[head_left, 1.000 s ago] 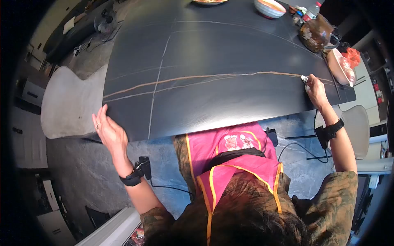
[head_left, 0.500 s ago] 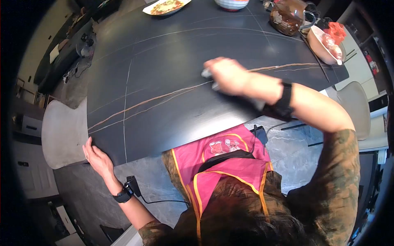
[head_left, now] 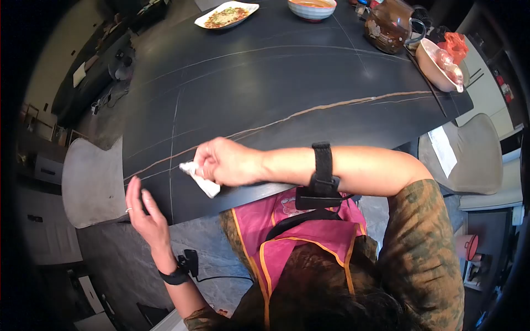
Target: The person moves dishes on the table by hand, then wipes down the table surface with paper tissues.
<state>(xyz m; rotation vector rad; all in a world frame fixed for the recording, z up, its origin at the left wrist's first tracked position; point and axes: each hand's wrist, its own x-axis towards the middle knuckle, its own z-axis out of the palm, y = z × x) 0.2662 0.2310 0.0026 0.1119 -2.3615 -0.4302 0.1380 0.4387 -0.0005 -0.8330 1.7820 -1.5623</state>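
White and crumpled, a wipe [head_left: 208,188] is pinched in the right hand [head_left: 223,163], over the left part of the black, veined worktop [head_left: 248,105], close to its near edge. The left hand [head_left: 148,218] grasps nothing, fingers spread at the near-left corner; whether they press the edge, I cannot tell. Farther back stand an oblong white dish of food [head_left: 226,16] and a round bowl [head_left: 312,11]. Along the right are a brown glass pitcher [head_left: 385,30], a slender dark stick [head_left: 429,87] and a pale pink bowl [head_left: 432,70] with a red plastic bag [head_left: 455,46] at its rim.
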